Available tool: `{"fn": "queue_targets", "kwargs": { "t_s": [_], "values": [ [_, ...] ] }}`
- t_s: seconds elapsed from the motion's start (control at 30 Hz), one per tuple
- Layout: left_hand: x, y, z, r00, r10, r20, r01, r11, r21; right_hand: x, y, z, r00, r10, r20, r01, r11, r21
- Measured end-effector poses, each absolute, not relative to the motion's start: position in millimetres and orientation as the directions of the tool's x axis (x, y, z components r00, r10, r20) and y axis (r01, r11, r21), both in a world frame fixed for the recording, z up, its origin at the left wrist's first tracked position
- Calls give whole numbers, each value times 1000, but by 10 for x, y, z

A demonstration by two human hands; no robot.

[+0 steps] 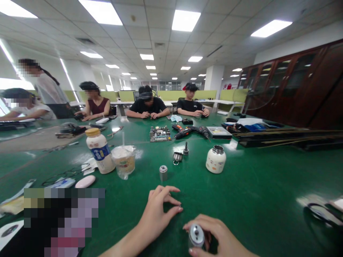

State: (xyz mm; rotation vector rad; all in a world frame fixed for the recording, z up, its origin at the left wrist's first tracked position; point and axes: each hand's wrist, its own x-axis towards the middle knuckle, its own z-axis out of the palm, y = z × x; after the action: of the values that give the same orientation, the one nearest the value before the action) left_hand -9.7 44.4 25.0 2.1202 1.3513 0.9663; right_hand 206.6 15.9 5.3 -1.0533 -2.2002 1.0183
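My right hand (214,233) is wrapped round a small silver metal cylinder (196,233) with dark holes in its top face, held upright. To its left, my left hand (160,207) has thumb and a finger pinched together; a tiny bit shows at the fingertips, too small to name. Just beyond the left hand stands a similar metal cylinder (163,172). Behind that are a small metal piece with a ring (177,157) and a dark metal bit-like part (185,148). A white flask without a lid (215,160) stands to the right.
At left are a bottle with a yellow cap (99,151), a plastic cup with a straw (123,160) and a pink oval object (85,181). Farther back lie a circuit board (160,134), power drills (187,131) and long thin rods (289,137). Several people sit around the green table (257,200).
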Motion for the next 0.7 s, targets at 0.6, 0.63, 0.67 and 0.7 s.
{"fn": "queue_targets", "kwargs": {
  "t_s": [0.6, 0.63, 0.67, 0.7],
  "values": [
    [41, 87, 428, 502, 699, 509, 326, -698, 637, 2050, 146, 1, -557, 800, 222, 349, 469, -811],
    [48, 87, 415, 483, 716, 503, 357, -686, 634, 2047, 144, 0, -560, 800, 217, 354, 467, -810],
    [56, 86, 401, 471, 729, 496, 385, -676, 628, 2043, 143, -1, -560, 801, 210, 362, 465, -808],
    [64, 86, 385, 467, 735, 493, 401, -672, 622, 2039, 141, 0, -558, 804, 205, 369, 461, -807]
  ]
}}
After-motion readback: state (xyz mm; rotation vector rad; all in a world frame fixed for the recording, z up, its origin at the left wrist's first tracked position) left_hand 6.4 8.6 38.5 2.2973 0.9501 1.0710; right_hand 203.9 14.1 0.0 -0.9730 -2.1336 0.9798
